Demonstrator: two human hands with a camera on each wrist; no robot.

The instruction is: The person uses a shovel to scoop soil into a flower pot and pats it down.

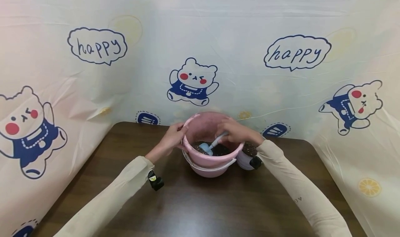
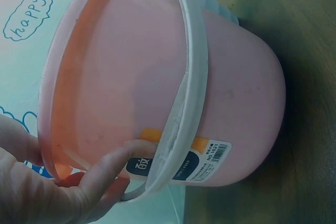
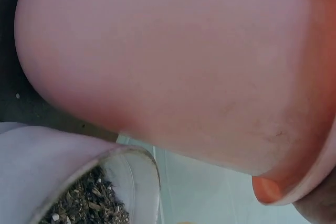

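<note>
A pink bucket (image 1: pixel 203 126) stands on the table, with dark soil (image 1: pixel 222 150) in the bottom. My left hand (image 1: pixel 173 136) grips its rim on the left side. In the left wrist view, one digit of the left hand (image 2: pixel 68 187) lies along the outside wall near the label (image 2: pixel 212 161) and the pale bucket handle (image 2: pixel 197 66). My right hand (image 1: pixel 234 129) reaches inside the bucket and holds a small blue shovel (image 1: pixel 206 148) by its handle. The shovel's blade is down at the soil. From the right wrist, only the bucket's outer wall (image 3: pixel 173 66) shows; the shovel is hidden.
A pale pot (image 1: pixel 245 163) of soil mix stands close to the bucket's right side, partly under my right wrist. Its soil (image 3: pixel 94 198) shows in the right wrist view. Behind the brown wooden table (image 1: pixel 187 209) hangs a printed cloth (image 1: pixel 243 28).
</note>
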